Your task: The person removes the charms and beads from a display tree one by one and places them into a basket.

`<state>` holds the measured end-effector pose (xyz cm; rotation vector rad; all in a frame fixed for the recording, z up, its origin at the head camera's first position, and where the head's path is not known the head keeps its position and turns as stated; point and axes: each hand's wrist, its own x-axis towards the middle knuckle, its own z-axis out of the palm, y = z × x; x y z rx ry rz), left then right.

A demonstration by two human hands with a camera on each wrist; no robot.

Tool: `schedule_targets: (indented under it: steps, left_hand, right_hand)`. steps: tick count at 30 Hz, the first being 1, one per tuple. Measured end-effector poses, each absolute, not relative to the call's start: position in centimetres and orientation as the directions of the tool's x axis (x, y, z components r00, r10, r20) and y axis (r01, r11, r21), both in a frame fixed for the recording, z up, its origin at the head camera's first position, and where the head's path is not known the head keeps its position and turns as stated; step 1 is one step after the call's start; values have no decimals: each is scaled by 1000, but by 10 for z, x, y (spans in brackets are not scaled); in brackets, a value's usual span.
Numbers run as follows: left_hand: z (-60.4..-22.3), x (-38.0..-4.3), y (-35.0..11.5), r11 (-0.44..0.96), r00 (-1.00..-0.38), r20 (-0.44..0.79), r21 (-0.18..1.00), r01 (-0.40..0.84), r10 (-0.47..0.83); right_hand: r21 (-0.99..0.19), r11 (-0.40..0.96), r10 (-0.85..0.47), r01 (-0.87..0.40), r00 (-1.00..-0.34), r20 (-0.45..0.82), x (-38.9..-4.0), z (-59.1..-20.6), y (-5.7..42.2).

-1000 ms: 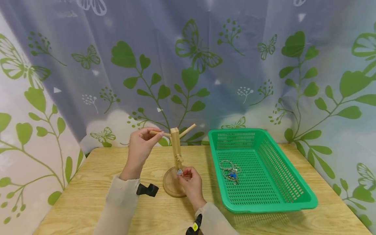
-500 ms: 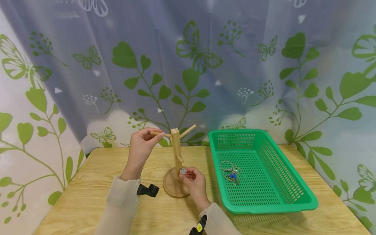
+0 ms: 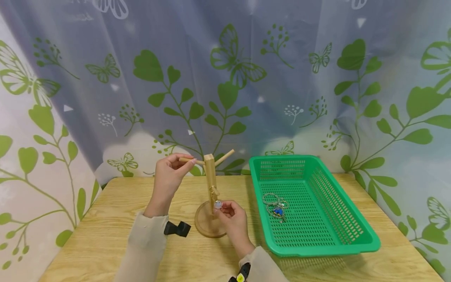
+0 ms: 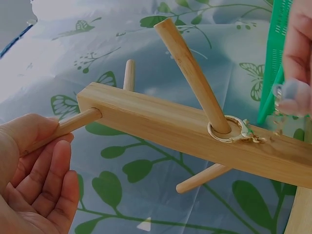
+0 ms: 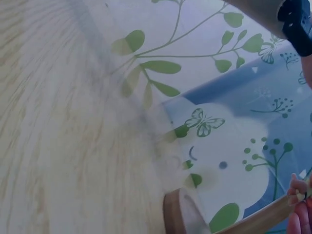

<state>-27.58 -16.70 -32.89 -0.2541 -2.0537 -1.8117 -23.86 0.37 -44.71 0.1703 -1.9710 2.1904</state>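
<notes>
A wooden stand [image 3: 210,172] with a round base and several pegs stands upright on the table. My left hand [image 3: 168,176] pinches its upper left peg [image 4: 73,127] between thumb and fingers. A gold keychain ring [image 4: 214,135] hangs around a lower peg [image 4: 195,78], against the post. Beside the post, low down, my right hand [image 3: 233,219] pinches the keychain's pale round charm [image 3: 218,205]. In the left wrist view the right hand [image 4: 298,53] and the charm are blurred. Only fingertips of the right hand show in the right wrist view.
To the right stands a green plastic basket [image 3: 318,250] with perforated walls. Inside, near its left side, lie several metal keychains or bracelets [image 3: 271,199] with a blue piece [image 3: 278,211]. A butterfly-and-leaf curtain [image 3: 190,78] rises behind the wooden table [image 3: 116,219].
My right hand has shifted slightly to the right and up with the charm, away from the post. The left hand stays on its peg.
</notes>
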Motion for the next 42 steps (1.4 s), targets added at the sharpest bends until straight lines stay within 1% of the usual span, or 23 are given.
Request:
schedule_targets:
  steps: [6,13,18,24,29,36,42]
  left_hand:
    - [-329,-276,-167,146,-909,400,912,383,-116]
    - [-329,-276,-167,126,-905,405,912,390,-130]
    - [-331,-276,-167,121,-902,411,910,397,-134]
    - [-332,-276,-166,111,-897,420,906,408,-136]
    - [-332,-275,-166,106,-899,416,908,405,-134]
    - [-331,-275,-166,111,-895,424,904,412,-134]
    - [-331,-274,-165,110,-892,432,901,420,-132]
  right_hand:
    - [-966,-117,41,-233,-972,229,-242,-452,3]
    - [-950,-174,30,-258,-966,256,-237,-442,4]
    - [-943,-233,14,-237,-971,240,-233,-433,7]
    - [-929,-260,1,-263,-962,272,-231,-422,13]
    - [-928,-263,-48,-263,-957,285,-230,-416,19]
    - [-933,-279,-155,-229,-948,279,-229,-408,26]
    - [-948,-229,-180,-220,-948,263,-228,-402,32]
